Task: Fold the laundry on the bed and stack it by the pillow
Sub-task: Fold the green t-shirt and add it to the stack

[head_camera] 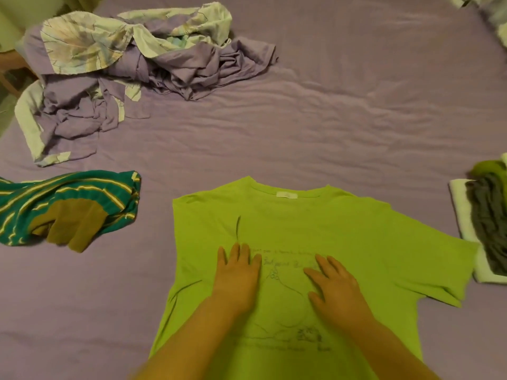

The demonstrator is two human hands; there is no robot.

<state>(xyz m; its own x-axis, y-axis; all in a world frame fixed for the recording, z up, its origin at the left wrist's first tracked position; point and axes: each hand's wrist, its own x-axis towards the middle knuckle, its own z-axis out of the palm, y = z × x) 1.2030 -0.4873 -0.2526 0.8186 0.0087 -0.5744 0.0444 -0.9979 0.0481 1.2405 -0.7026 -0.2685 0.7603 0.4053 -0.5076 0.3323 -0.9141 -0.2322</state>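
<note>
A lime-green T-shirt lies spread flat on the purple bed sheet, collar pointing away from me, its left sleeve folded in and its right sleeve stretched out. My left hand and my right hand rest palm down side by side on the shirt's printed chest, fingers spread, holding nothing. To the left lies a crumpled teal striped garment with an olive-brown piece on it. At the right edge sits a stack of folded clothes, white at the bottom, grey and green on top.
A crumpled heap of purple and leaf-print bedding fills the far left of the bed. A leaf-print pillow corner shows at the top right. Beyond the bed's left edge stands wooden furniture.
</note>
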